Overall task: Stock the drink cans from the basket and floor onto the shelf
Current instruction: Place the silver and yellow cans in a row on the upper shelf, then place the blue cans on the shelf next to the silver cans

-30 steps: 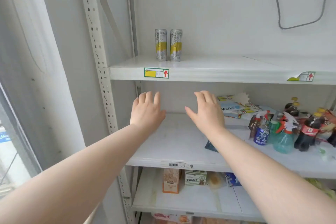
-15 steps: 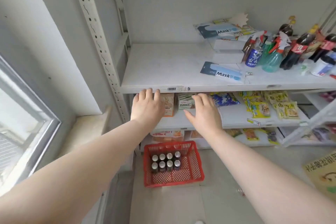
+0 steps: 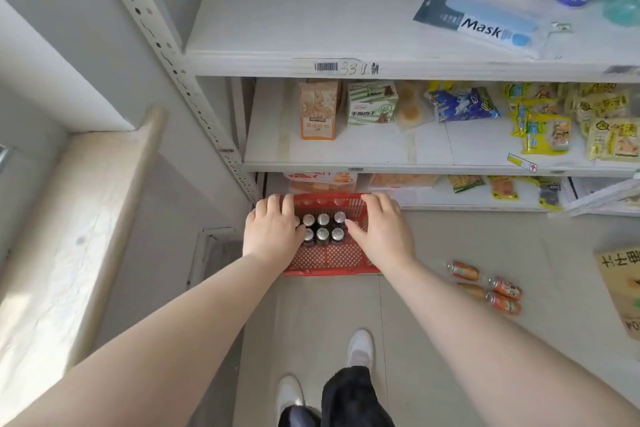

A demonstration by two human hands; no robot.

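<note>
Drink cans [image 3: 322, 228] upright in red basket [image 3: 329, 258] | left hand [image 3: 272, 230] spread, empty | right hand [image 3: 379, 232] spread, empty

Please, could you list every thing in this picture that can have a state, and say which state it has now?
red basket: on the floor, partly filled.
dark cans: upright, packed together in the basket.
left hand: open, fingers relaxed, above the basket's left side.
right hand: open, above the basket's right side.
orange cans: lying on their sides on the floor.
mask packet: lying flat on the shelf.
</note>
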